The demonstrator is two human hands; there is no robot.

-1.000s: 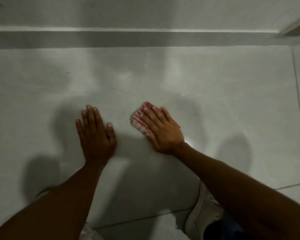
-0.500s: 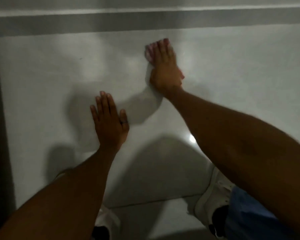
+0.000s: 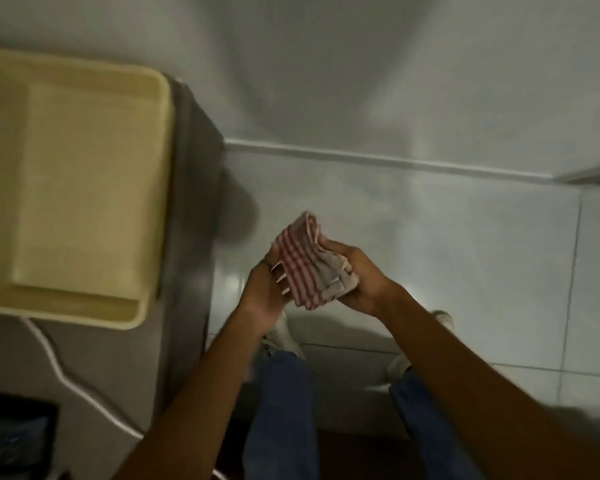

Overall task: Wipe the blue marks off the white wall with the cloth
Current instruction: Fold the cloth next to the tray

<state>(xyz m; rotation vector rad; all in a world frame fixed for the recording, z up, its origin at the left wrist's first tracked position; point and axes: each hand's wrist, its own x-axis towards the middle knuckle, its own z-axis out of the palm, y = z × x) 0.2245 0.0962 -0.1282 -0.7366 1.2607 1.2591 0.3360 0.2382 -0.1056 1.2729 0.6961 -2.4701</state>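
Both hands are holding the red-striped cloth (image 3: 307, 268) out in front, away from the wall (image 3: 361, 81), left hand (image 3: 265, 292) underneath, right hand (image 3: 355, 280) fingers (image 3: 335, 249) pinching its bunched edge; looks light and floppy, so folding it into a pad is probably easiest.

No legible text, label, brand, number or sign appears on any surface in this view. The red-and-white checked cloth (image 3: 307, 263) carries only its woven stripe pattern, and the yellow plastic tray (image 3: 73, 181) shows a plain, unmarked surface. The dark object at lower left is too dim and blurred to read.
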